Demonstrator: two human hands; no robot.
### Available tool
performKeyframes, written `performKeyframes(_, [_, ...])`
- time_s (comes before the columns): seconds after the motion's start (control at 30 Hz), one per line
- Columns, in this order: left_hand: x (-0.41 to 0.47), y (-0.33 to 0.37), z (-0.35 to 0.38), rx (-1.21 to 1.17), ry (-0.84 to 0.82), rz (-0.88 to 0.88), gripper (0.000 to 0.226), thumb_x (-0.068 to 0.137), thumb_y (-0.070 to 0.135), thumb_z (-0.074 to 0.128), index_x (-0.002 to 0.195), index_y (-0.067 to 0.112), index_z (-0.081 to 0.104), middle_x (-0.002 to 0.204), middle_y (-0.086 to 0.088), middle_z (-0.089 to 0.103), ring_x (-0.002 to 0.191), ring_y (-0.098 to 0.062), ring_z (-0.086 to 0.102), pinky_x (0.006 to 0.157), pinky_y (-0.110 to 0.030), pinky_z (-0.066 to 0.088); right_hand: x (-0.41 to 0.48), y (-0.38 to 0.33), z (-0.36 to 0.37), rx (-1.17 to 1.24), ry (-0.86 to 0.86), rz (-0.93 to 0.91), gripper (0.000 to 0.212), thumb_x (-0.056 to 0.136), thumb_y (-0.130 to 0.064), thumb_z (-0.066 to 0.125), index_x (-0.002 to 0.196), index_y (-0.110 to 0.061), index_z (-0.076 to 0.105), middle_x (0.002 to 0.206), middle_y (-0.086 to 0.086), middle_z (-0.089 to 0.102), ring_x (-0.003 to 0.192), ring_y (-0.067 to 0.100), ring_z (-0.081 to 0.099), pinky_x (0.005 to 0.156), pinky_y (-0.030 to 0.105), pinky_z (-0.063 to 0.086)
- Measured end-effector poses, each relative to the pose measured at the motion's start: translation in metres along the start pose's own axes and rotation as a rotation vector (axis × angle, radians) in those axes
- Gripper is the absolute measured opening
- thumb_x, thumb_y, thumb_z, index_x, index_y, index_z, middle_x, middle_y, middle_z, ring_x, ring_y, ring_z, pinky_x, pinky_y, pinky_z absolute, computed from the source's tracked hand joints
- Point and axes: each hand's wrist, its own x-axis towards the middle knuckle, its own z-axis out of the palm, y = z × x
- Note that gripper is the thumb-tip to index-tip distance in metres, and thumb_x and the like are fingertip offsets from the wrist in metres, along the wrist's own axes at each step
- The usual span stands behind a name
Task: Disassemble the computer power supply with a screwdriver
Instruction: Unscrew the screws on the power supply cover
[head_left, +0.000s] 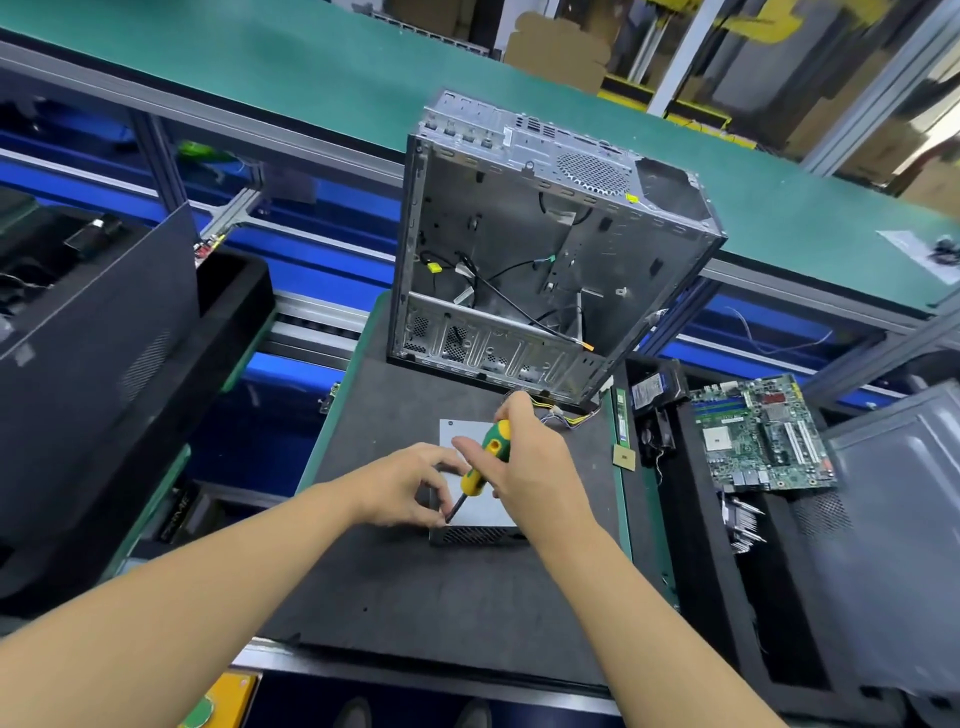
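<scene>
Dark mat (415, 597) holds the power supply (480, 514) near its middle. One hand, the left hand (410, 488), pinches the screwdriver (485, 457) tip; the right hand (530, 457) grips its handle. It seems heavy and stiff; hold its sides.

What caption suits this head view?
Right hand holds a screwdriver at a corner of the power supply; left hand near the tip.

No legible text, brand or number anywhere. White-and-blue printed label (649, 388) on the black drive beside the green motherboard (763, 436): too small to read. Pale lettering on the dark panel (174, 512) low at left, and marks on the white paper sheet (901, 243) on the green conveyor belt (311, 67): blurred beyond reading.
</scene>
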Motion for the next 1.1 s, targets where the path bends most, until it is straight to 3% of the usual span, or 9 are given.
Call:
performKeyframes(0.17, [0.0, -0.002, 0.001, -0.061, 0.02, -0.021, 0.007, 0.079, 0.019, 0.082, 0.078, 0.024, 0.077, 0.109, 0.045, 0.045, 0.116, 0.016, 0.04, 0.097, -0.009, 0.038, -0.006, -0.007, -0.001, -0.103, -0.102, -0.086, 0.039, 0.092, -0.049, 0.06, 0.087, -0.031, 0.026, 0.076, -0.004, 0.052, 0.071, 0.009, 0.047, 0.056, 0.026, 0.039])
performKeyframes(0.27, [0.004, 0.0, -0.002, 0.039, -0.003, 0.005, 0.008, 0.079, 0.022, 0.082, 0.078, 0.027, 0.075, 0.115, 0.033, 0.046, 0.118, 0.016, 0.035, 0.098, -0.01, 0.032, -0.004, -0.016, -0.005, -0.222, -0.09, -0.067, 0.039, 0.096, -0.051, 0.05, 0.087, -0.028, 0.02, 0.075, -0.004, 0.048, 0.062, 0.014, 0.042, 0.049, 0.029, 0.031])
performKeyframes(0.43, [0.016, 0.005, -0.008, 0.271, -0.1, 0.006, 0.037, 0.081, 0.035, 0.078, 0.113, 0.028, 0.06, 0.13, 0.017, 0.04, 0.117, -0.009, 0.031, 0.099, -0.025, 0.033, -0.013, -0.014, -0.02, -0.657, -0.07, -0.25, 0.028, 0.103, -0.034, 0.04, 0.09, -0.018, 0.022, 0.072, 0.004, 0.052, 0.047, 0.029, 0.045, 0.043, 0.03, 0.036])
performKeyframes(0.57, [0.026, 0.012, -0.013, 0.606, -0.147, -0.045, 0.05, 0.078, 0.054, 0.073, 0.115, 0.027, 0.055, 0.136, 0.012, 0.034, 0.118, -0.014, 0.027, 0.106, -0.037, 0.029, -0.004, -0.022, -0.019, -0.635, -0.166, -0.099, 0.033, 0.101, -0.053, 0.031, 0.094, -0.022, 0.021, 0.062, -0.003, 0.042, 0.048, 0.021, 0.039, 0.043, 0.03, 0.024])
performKeyframes(0.63, [0.03, 0.013, -0.013, 0.699, -0.166, -0.049, 0.059, 0.078, 0.058, 0.071, 0.124, 0.027, 0.052, 0.147, 0.009, 0.029, 0.136, -0.017, 0.021, 0.115, -0.039, 0.019, 0.0, -0.024, -0.021, -0.579, -0.246, -0.06, 0.029, 0.102, -0.048, 0.032, 0.092, -0.023, 0.021, 0.065, -0.001, 0.046, 0.052, 0.02, 0.042, 0.045, 0.031, 0.026])
performKeyframes(0.7, [0.035, 0.016, -0.013, 0.711, -0.194, -0.069, 0.073, 0.078, 0.057, 0.072, 0.138, 0.027, 0.045, 0.152, 0.005, 0.023, 0.144, -0.018, 0.015, 0.119, -0.038, 0.012, 0.001, -0.028, -0.024, -0.498, -0.349, -0.025, 0.024, 0.103, -0.041, 0.034, 0.092, -0.024, 0.022, 0.069, 0.002, 0.049, 0.057, 0.02, 0.045, 0.047, 0.033, 0.028])
performKeyframes(0.83, [0.043, 0.022, -0.014, 0.648, -0.244, -0.146, 0.095, 0.075, 0.052, 0.078, 0.15, 0.018, 0.03, 0.149, -0.002, 0.024, 0.139, -0.022, 0.021, 0.113, -0.033, 0.023, 0.003, -0.04, -0.031, -0.457, -0.502, -0.021, 0.021, 0.104, -0.034, 0.039, 0.096, -0.022, 0.023, 0.074, 0.004, 0.049, 0.062, 0.019, 0.044, 0.051, 0.035, 0.029])
performKeyframes(1.0, [0.042, 0.026, -0.018, 0.546, -0.261, -0.155, 0.061, 0.075, 0.042, 0.082, 0.126, 0.027, 0.053, 0.144, -0.001, 0.023, 0.13, -0.023, 0.025, 0.099, -0.031, 0.032, -0.001, -0.045, -0.042, -0.489, -0.572, -0.062, 0.025, 0.103, -0.024, 0.046, 0.091, -0.025, 0.023, 0.091, 0.005, 0.046, 0.082, 0.031, 0.051, 0.063, 0.041, 0.041])
performKeyframes(1.1, [0.04, 0.028, -0.018, 0.515, -0.296, -0.212, 0.043, 0.077, 0.04, 0.08, 0.109, 0.033, 0.053, 0.14, 0.0, 0.025, 0.116, -0.021, 0.033, 0.091, -0.03, 0.033, -0.005, -0.048, -0.043, -0.496, -0.596, -0.049, 0.026, 0.1, -0.018, 0.049, 0.092, -0.028, 0.026, 0.1, 0.003, 0.047, 0.082, 0.029, 0.052, 0.072, 0.046, 0.048])
